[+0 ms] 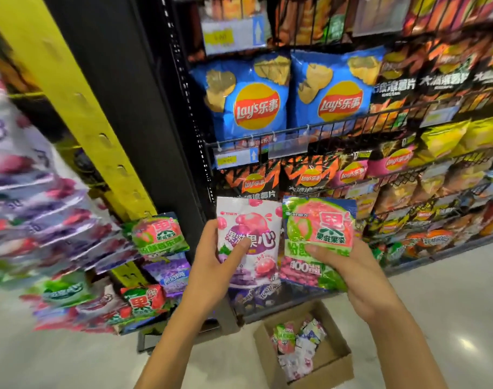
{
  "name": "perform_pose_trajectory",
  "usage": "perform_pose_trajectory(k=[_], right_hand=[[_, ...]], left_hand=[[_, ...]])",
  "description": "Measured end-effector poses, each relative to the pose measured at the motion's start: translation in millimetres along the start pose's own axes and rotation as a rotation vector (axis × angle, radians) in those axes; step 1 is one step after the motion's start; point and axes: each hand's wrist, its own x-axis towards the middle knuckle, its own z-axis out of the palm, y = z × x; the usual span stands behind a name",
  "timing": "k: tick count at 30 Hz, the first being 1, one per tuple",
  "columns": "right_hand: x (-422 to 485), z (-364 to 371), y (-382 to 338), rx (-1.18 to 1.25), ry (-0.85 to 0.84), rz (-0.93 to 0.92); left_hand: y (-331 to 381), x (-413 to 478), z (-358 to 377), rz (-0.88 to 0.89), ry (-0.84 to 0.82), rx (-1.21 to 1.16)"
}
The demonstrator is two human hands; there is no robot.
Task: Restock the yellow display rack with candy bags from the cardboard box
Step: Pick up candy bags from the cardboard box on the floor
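Left hand [211, 265] grips a white-and-purple candy bag [248, 220], thumb curled across its front. Right hand [363, 279] grips a green-and-pink candy bag [318, 228] the same way. The bags are upright and side by side in front of the crisp shelves [295, 130]. Cardboard box [336, 360] sits on the floor below, with more bags inside. Yellow display rack [71, 94] stands to the left, hung with blurred bags.

Step, judged: two bags picked, not yet hung. The next move calls for turning left and matching each bag to its flavour row.

Cardboard box [323, 357] on floor [450, 318], right of rack [79, 108].
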Motion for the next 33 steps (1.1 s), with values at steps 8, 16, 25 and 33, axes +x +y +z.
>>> perform_pose_trajectory(k=[8,16,25,33], right_hand=[[13.8,62.6,-25.3,-0.046,-0.289,-0.072],[15.2,132.9,-53.8,-0.072,-0.469,-0.138],[13.7,225.7,-80.7,-0.111,-0.500,-0.176],[13.4,287.9,-95.0,-0.077,-0.469,-0.194]], left_hand=[[17.0,-28.9,-63.2,0.044,0.344,0.064],[43.2,-37.8,-126.5,0.091,0.574,0.039],[55.7,-34.2,-213.7,0.127,0.638,0.018],[79.6,-22.4,-284.5,0.193,0.643,0.001]])
